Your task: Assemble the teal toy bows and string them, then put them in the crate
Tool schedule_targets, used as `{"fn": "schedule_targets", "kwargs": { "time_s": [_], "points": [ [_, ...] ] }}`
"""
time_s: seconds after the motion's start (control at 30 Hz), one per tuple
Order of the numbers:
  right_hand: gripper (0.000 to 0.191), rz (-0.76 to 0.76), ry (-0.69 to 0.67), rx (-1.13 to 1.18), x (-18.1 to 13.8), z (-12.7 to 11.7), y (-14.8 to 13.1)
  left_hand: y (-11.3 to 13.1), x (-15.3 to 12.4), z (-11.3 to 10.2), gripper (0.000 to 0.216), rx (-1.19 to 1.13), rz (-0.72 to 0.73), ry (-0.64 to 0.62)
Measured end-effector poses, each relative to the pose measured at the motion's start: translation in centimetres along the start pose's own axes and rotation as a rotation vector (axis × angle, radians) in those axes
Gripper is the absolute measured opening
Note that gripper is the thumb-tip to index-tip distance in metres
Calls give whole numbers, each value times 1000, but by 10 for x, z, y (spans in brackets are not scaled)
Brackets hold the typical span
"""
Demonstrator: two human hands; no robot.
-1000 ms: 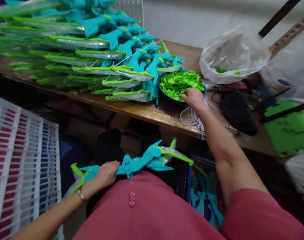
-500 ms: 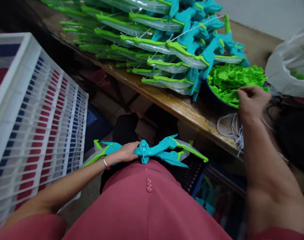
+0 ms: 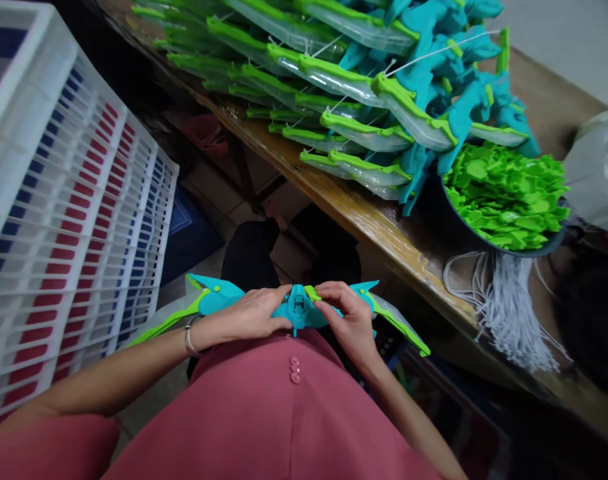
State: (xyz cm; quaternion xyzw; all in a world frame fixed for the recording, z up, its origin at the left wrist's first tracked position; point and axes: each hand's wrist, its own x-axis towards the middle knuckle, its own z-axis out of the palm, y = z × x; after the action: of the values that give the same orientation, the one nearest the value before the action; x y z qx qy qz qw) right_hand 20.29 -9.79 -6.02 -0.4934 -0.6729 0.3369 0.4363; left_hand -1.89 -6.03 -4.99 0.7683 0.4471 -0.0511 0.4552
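Note:
On my lap lies a turquoise plastic toy bow with lime-green limbs and clear plastic along them. My left hand is closed round its body, left of the centre block. Between the thumb and fingers of my right hand is a small lime-green plastic piece, held against or just over the right side of the centre block. Whether the piece touches the bow I cannot tell. A dark round tub on the table is heaped with similar green pieces.
Many turquoise and green bows are stacked on the wooden table. A bundle of white strings hangs by the tub. A white plastic bag stands at right, a white slatted crate at left.
My right hand has come back from the tub to the bow with a green piece in its fingers. The bow has turned slightly on my lap under my left hand.

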Motion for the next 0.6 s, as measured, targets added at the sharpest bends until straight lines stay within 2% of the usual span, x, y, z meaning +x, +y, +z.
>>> {"fn": "schedule_targets", "kwargs": {
  "time_s": [0.13, 0.33, 0.6],
  "points": [
    [14, -128, -24, -140, -18, 6, 10, 1, -1, 10, 52, -60, -27, 70],
    [23, -358, -68, -278, -31, 12, 33, -9, 8, 24, 60, -62, -31, 126],
    [34, -479, -103, -364, -36, 8, 37, -11, 19, 19, 51, -79, 27, 125]
  ]
}}
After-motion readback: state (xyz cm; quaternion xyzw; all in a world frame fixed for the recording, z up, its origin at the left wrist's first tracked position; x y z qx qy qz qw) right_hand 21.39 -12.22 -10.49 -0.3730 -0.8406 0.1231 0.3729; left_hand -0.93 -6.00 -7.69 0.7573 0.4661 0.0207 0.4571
